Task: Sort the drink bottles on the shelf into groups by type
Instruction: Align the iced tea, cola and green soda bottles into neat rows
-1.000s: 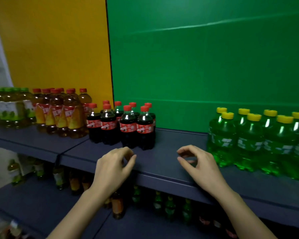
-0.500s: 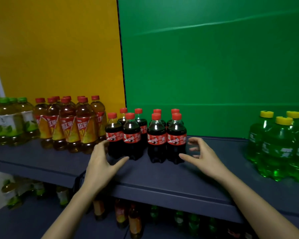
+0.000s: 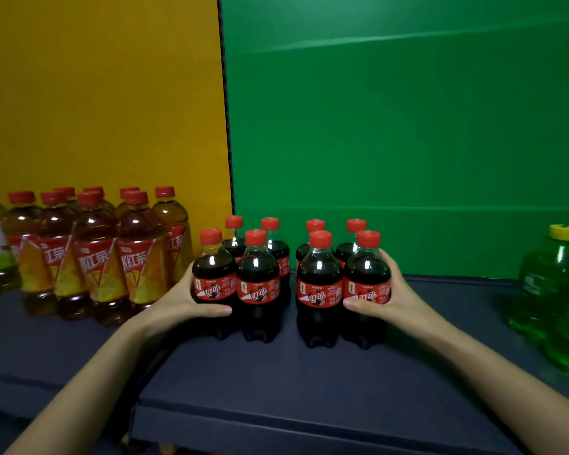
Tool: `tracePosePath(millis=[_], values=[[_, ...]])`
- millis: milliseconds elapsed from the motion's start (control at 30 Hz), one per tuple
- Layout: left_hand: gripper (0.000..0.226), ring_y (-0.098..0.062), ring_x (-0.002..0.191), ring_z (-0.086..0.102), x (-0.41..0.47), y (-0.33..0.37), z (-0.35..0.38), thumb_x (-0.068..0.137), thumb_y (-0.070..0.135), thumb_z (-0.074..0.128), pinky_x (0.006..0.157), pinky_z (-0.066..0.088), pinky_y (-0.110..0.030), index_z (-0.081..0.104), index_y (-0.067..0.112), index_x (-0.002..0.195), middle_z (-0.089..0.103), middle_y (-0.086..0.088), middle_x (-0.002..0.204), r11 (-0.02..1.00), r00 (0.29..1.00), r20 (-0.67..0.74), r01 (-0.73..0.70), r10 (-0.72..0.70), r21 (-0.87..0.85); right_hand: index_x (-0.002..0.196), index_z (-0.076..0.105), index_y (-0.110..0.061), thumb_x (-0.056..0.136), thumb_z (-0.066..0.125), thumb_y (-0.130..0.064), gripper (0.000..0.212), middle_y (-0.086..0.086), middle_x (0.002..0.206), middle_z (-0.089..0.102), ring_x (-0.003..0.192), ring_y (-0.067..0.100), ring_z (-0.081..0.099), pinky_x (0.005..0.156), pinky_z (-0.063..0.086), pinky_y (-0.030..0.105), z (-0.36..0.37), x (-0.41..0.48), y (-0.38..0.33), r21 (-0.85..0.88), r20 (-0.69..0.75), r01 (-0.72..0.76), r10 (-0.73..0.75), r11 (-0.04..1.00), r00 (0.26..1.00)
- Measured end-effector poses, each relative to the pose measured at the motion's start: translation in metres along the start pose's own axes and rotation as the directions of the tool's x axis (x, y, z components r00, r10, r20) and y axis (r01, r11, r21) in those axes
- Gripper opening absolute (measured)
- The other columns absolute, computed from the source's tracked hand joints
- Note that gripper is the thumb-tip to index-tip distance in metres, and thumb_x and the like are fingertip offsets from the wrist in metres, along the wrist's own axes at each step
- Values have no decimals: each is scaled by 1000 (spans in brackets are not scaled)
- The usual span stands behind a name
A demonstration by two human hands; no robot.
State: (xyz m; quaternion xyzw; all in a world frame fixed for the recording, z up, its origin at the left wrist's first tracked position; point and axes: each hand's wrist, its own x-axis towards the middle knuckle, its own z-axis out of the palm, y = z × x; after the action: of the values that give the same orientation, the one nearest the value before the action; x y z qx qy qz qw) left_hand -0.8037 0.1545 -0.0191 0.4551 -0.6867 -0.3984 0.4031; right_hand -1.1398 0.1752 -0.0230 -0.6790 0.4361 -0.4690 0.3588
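Red-capped dark plastic cola bottles (image 3: 258,284), stood upright caps-up, are gripped on the outer sides by curled fingers of left hand (image 3: 174,303) and right hand (image 3: 403,298).

Bare left hand (image 3: 178,303), bare right hand (image 3: 398,300). Bare forearms (image 3: 89,382) too, uncovered right up to frame edge. Slim wrists, long slender fingers (image 3: 390,267), short thumbnails. Same look both sides.

Eight cola btls (image 3: 258,284) upright at shelf (image 3: 276,372) ctr, tea btls (image 3: 96,257) left, green soda btls (image 3: 555,284) right.
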Motion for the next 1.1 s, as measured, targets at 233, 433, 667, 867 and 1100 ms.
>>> tracePosePath(millis=[233, 433, 667, 867, 1100], values=[[110, -14, 108, 63, 18, -14, 3, 35, 43, 92, 81, 54, -25, 41, 20, 129, 63, -3, 119, 990, 992, 51, -113, 118, -87, 142, 21, -28, 41, 83, -36, 120, -14, 118, 56, 100, -6, 61, 73, 51, 9, 10, 0, 0, 26, -85, 8, -6, 1000, 996], [120, -12, 113, 59, 27, -20, 10, 37, 43, 91, 91, 51, -30, 30, 20, 139, 57, -2, 128, 981, 982, 65, -169, 176, -98, 141, 25, -21, 42, 82, -29, 114, -12, 117, 58, 97, -5, 63, 72, 49, 8, 18, -5, -3, 24, -126, 28, -25, 999, 992], [122, -4, 113, 57, 27, -18, 21, 44, 32, 89, 83, 51, -14, 21, 20, 144, 54, 4, 130, 970, 976, 53, -203, 212, -131, 143, 23, -24, 44, 82, -34, 116, -13, 122, 54, 101, -8, 59, 74, 47, 5, 17, -10, -6, -17, -141, 3, -5, 1000, 990], [114, -8, 116, 57, 28, -16, 23, 50, 27, 85, 88, 50, -17, 22, 17, 143, 55, 1, 130, 975, 977, 48, -201, 206, -93, 142, 24, -26, 30, 85, -59, 132, -18, 117, 55, 95, -12, 60, 70, 47, 4, 19, -15, -10, 0, -131, -18, 18, 1000, 991], [88, 17, 98, 55, 14, -4, 25, 66, 11, 81, 75, 46, -3, 29, 26, 135, 54, 16, 120, 990, 990, 35, -138, 139, -36, 141, 22, -37, 52, 83, -50, 109, -25, 123, 46, 112, -7, 52, 86, 42, 10, 13, -20, -16, -74, -135, -57, 46, 996, 990]])
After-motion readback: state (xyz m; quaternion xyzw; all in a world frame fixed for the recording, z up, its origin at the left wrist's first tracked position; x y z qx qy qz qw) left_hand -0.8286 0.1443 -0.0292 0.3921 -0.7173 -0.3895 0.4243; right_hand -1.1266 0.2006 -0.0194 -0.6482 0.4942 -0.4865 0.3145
